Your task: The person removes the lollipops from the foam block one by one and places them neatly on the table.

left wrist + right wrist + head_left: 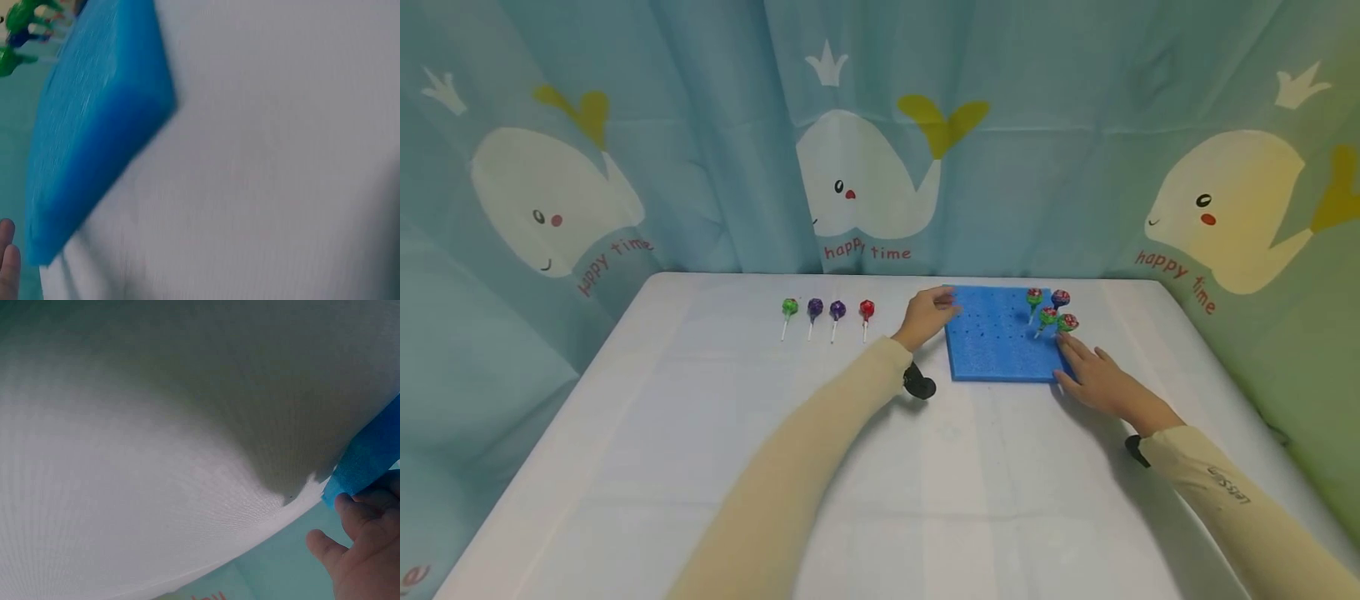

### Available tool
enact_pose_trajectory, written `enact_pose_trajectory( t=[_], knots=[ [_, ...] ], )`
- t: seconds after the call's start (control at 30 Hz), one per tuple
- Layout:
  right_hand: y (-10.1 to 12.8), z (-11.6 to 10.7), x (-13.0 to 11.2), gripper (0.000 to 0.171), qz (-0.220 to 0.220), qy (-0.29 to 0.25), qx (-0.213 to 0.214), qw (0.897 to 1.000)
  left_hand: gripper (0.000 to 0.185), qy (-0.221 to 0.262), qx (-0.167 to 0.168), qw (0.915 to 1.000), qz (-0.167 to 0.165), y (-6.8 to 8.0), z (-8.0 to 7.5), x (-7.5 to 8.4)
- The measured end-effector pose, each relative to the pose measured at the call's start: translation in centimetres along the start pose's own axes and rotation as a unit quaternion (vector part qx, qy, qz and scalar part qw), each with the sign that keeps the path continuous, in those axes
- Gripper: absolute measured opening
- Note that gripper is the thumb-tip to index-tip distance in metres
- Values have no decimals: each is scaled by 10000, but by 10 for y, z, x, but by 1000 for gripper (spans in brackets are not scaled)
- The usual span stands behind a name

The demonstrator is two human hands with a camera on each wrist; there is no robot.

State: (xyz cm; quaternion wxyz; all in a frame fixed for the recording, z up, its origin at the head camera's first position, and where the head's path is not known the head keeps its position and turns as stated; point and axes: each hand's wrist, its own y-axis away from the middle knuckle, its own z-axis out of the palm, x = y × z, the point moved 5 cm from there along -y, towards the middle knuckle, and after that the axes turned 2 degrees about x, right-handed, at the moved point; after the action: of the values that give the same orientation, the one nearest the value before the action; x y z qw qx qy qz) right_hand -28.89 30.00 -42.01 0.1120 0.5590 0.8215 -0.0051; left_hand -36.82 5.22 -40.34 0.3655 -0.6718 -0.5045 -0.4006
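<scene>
A blue foam board (pixel 1000 350) dotted with small holes lies on the table. Several wrapped lollipops (pixel 1048 316) stand in its right part on their sticks, most of them green and red, one purple (pixel 1061 297). At the board's far left corner is my left hand (pixel 927 317), its fingers loosely extended over the edge. My right hand (pixel 1101 382) lies along the right side, fingers extended; in the right wrist view its fingertips are right at the blue board (pixel 369 456). Neither hand holds a lollipop.
Left of the board a row of lollipops lies on the white table (pixel 700 433): one green (pixel 789 307), two purple (pixel 816 308), one red (pixel 867 309). A curtain (pixel 715 142) with whale prints hangs behind the table's far edge.
</scene>
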Motion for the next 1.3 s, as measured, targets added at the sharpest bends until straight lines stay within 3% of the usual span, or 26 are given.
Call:
enact_pose_trajectory(
  t=[0.33, 0.6, 0.8, 1.07, 1.3],
  knots=[
    [0, 1, 1, 64, -101, -10, 116, 9999, 42, 318, -638, 9973, 164, 2, 59, 14],
    [-1, 1, 0, 64, -16, 86, 107, 9999, 41, 478, -612, 9968, 167, -6, 89, 14],
    [0, 2, 1, 62, -52, 139, 192, 9997, 41, 636, -644, 9956, 247, -10, 105, 20],
    [0, 3, 1, 62, -74, 133, 242, 9996, 32, 232, -589, 9962, 593, -15, 117, 20],
    [1, 2, -1, 61, -82, 150, 247, 9995, 41, -64, -1028, 9927, 622, -14, 118, 23]
  ],
)
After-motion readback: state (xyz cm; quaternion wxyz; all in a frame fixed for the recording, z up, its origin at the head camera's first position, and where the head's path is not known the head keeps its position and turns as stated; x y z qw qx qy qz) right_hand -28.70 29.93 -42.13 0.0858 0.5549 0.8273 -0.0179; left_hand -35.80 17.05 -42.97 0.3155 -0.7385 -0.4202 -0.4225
